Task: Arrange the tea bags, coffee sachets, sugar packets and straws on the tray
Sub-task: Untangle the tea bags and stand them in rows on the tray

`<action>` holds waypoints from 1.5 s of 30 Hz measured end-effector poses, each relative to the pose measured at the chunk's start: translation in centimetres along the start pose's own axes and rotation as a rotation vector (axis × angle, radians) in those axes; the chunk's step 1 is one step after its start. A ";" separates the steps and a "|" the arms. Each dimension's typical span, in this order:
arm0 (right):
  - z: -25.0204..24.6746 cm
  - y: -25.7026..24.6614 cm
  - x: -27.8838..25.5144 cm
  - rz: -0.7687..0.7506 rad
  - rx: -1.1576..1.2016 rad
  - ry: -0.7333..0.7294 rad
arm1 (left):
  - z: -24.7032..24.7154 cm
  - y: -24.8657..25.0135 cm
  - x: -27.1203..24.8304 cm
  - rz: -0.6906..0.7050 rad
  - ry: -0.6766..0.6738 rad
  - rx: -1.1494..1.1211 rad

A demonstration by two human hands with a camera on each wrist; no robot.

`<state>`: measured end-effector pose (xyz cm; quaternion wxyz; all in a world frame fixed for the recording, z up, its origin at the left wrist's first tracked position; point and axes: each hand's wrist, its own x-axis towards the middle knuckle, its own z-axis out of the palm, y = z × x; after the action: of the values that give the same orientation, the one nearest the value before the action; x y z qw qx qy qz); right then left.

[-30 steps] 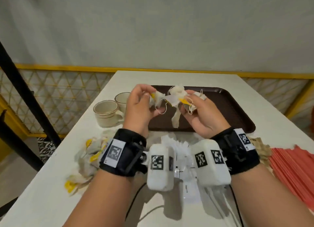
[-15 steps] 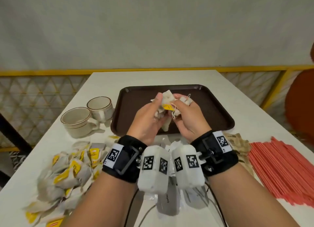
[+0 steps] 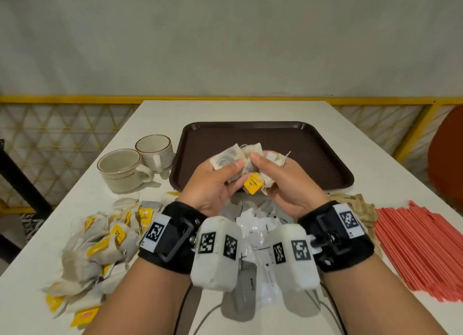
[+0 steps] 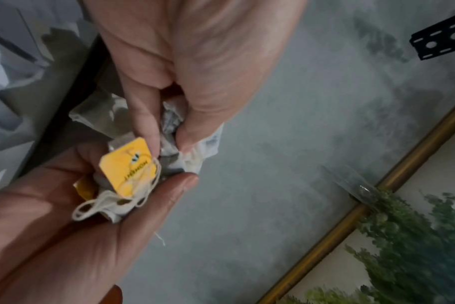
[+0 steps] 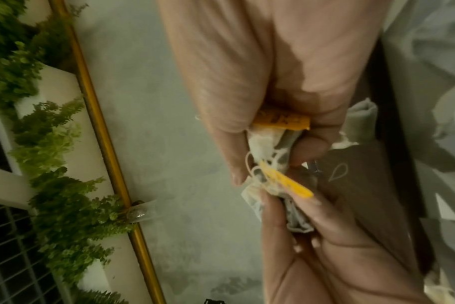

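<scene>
— Setting? Plain grey wall behind, yellow railing with lattice below it, white table (image 3: 150, 124) reaching forward.

— Far left of the table?

— Loose heap of tea bags with yellow tags (image 3: 100, 244) near the front left edge. Beyond that, two cream cups with brown rims (image 3: 135, 165), side by side and touching, just left of the tray.

— And the tray?

— Dark brown tray (image 3: 313, 144), middle of the table, bare where visible.

— Hands?

— Both raised over the tray's near edge, close together. Left hand (image 3: 213, 186) curled, thumb pressed onto a held bunch of tea bags (image 3: 238, 156). Right hand (image 3: 283, 184) curled round the same bunch from the other side, thumb on top. One yellow tag (image 3: 253, 183) hung out between the palms, string looped round it. Seen from the left wrist too: tag (image 4: 129, 167) and white string against the fingers (image 4: 146, 127).

— Under the wrists?

— White and clear sachets (image 3: 258, 232), some printed "Coffee", scattered on the table.

— Further right?

— Brown paper packets (image 3: 353, 204) beside the right wrist, print too small to read. Then a wide bed of red straws (image 3: 421, 247), laid parallel, at the table's right edge.
</scene>
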<state>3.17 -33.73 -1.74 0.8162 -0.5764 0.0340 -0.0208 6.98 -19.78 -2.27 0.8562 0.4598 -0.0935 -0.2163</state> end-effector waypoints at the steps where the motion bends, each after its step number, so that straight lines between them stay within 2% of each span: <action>1: 0.0 0.0 -0.1 0.005 -0.025 -0.022 | 0.1 0.0 -0.1 0.008 0.003 0.003; 4: 0.0 0.3 -0.2 0.001 -0.072 -0.028 | 0.2 -0.1 -0.4 0.015 0.002 0.037; 12: -0.3 -0.2 0.3 -0.011 0.100 0.205 | 0.4 0.1 -0.3 0.016 0.071 -0.002; 19: -1.0 -0.3 0.0 -0.047 0.125 0.255 | 0.3 0.5 -0.3 0.001 0.109 -0.079; 21: -1.4 -0.4 -0.2 -0.070 0.084 0.240 | 0.2 0.7 -0.3 -0.019 0.106 -0.117; 25: -1.8 -0.2 -0.7 -0.076 0.015 0.105 | 0.2 0.8 -0.4 -0.017 0.089 -0.172; 27: -1.8 0.0 -0.9 -0.082 0.005 0.097 | 0.2 0.9 -0.6 -0.034 0.067 -0.164; 31: -2.2 -0.2 -0.8 -0.087 0.026 0.156 | -0.4 1.1 -0.3 -0.024 0.091 0.025; 34: -2.2 -0.7 -1.0 -0.105 0.058 0.098 | -1.2 0.7 -0.1 -0.042 0.112 0.248; 37: -1.7 -1.0 -1.3 -0.119 0.064 0.037 | -1.4 0.0 0.2 -0.128 0.050 0.395; 41: -1.2 -0.5 -0.9 -0.105 0.045 0.063 | -1.4 -0.8 0.3 -0.184 -0.051 0.600; 45: -0.8 -0.7 -1.3 -0.117 0.146 -0.005 | -0.7 -0.8 0.2 -0.158 -0.145 0.594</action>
<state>1.80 -34.58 -1.27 0.8535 -0.5164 -0.0031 -0.0694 7.15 -19.72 -3.31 0.6563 0.6789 -0.1772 -0.2775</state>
